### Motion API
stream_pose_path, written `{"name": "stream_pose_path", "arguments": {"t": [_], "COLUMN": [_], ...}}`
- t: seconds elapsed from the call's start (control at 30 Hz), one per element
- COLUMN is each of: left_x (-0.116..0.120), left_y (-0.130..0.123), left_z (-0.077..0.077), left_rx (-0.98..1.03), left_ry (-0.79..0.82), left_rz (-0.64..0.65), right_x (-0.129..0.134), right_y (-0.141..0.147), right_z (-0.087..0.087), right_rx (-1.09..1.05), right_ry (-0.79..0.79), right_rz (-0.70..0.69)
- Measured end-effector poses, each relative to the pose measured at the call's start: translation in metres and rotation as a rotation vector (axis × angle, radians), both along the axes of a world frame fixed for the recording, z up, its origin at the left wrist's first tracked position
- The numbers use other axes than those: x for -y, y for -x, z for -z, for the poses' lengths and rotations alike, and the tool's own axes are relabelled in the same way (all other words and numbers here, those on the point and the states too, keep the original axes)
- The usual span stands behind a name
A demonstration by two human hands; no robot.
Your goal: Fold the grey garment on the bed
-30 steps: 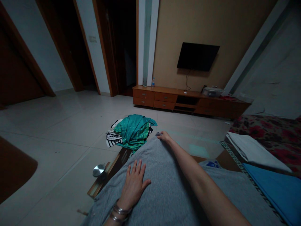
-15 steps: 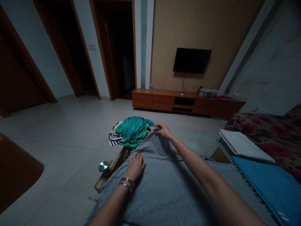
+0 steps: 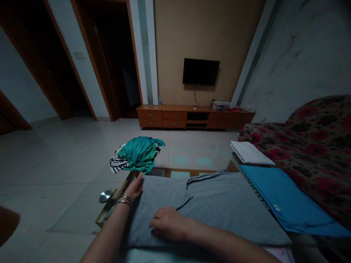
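A grey garment (image 3: 216, 204) lies spread over the glass-topped table, its left part folded over, with a thin dark trim line showing near its middle. My left hand (image 3: 135, 188), with metal bangles at the wrist, rests along the garment's left edge, fingers stretched out, partly hidden. Lower down, my right hand (image 3: 170, 222) is on the cloth with fingers curled in against it near the front edge; the fingertips are partly hidden. Beyond the table's far left corner is a heap of teal and striped clothes (image 3: 141, 153).
At the right lie a folded blue cloth (image 3: 285, 195) and a folded white cloth (image 3: 252, 152), beside a flowered sofa (image 3: 315, 138). A round metal object (image 3: 105, 196) sits by the table's left edge. A TV cabinet (image 3: 175, 116) stands against the far wall.
My right hand has come down toward me from the garment's raised far corner, and the cloth now lies flatter. My left hand has moved to its left edge. The view has turned right.
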State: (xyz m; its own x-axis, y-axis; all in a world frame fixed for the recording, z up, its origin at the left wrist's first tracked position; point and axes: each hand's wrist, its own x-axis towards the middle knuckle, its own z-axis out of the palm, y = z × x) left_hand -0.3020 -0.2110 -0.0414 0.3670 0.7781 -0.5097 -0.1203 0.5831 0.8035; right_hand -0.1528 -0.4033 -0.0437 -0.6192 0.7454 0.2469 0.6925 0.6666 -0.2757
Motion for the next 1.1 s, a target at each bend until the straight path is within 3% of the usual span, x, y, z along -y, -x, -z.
{"name": "stream_pose_path", "arguments": {"t": [0.1,0.2,0.27,0.37,0.47,0.77,0.93,1.1], "left_x": [-0.001,-0.003,-0.004,-0.004,-0.001,0.010,0.011,0.005], "left_y": [-0.004,-0.008,-0.010,-0.011,-0.010,-0.011,-0.012,-0.011], "left_z": [0.003,0.009,0.012,0.012,0.006,-0.010,-0.013,-0.007], "left_rx": [-0.047,-0.082,-0.094,-0.094,-0.087,-0.115,-0.119,-0.124], "left_ry": [0.044,0.050,0.047,0.052,0.059,0.069,0.079,0.048], "left_rz": [-0.008,-0.065,-0.104,-0.132,-0.129,-0.125,-0.117,-0.156], "right_x": [0.018,0.012,0.000,-0.021,-0.040,-0.073,-0.084,-0.095], "right_y": [-0.026,-0.076,-0.108,-0.136,-0.139,-0.120,-0.121,-0.129], "right_z": [0.012,0.011,0.012,0.017,0.025,0.035,0.045,0.053], "right_rx": [-0.160,-0.336,-0.344,-0.307,-0.336,-0.501,-0.637,-0.665], "right_ry": [0.040,0.062,0.138,0.341,0.408,0.321,0.226,0.234], "right_rz": [0.179,0.656,0.972,1.214,1.267,1.410,1.362,1.329]}}
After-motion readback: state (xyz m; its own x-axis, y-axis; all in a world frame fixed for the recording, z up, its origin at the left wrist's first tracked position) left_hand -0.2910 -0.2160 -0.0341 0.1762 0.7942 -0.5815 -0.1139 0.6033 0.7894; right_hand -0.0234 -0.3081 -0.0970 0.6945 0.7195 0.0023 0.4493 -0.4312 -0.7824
